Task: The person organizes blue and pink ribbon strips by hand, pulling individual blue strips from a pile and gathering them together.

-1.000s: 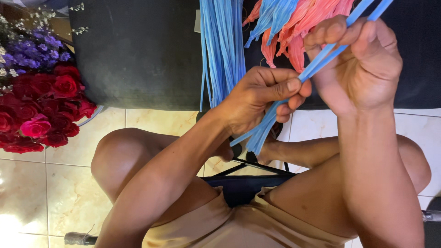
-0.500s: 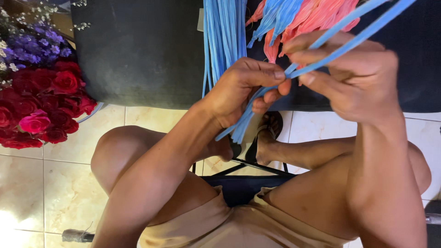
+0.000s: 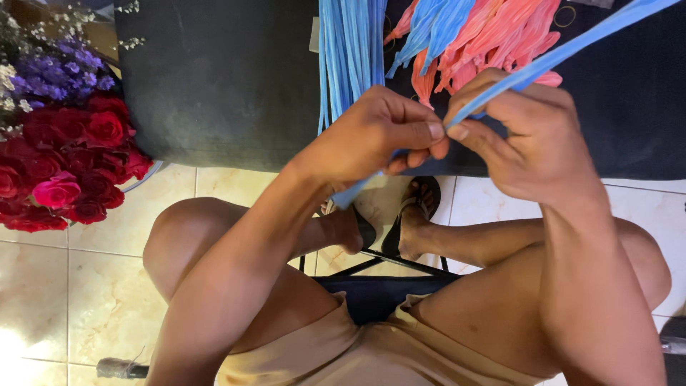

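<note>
Blue crinkled strip (image 3: 572, 50), pinched, both hands

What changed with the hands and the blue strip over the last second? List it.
The right hand dropped from higher up and closed in on the left hand; their fingertips now meet on the blue strip, which both pinch as before. The strip's lower end sticks out less below the left hand. The roses and hanging strips stayed put.

Cream tiled floor (image 3: 86, 286) bearing a dark mat (image 3: 221, 78). On the mat lie blue strips (image 3: 350, 50) and pink strips (image 3: 500, 36). Red roses (image 3: 64, 164) stand beside the mat.
</note>
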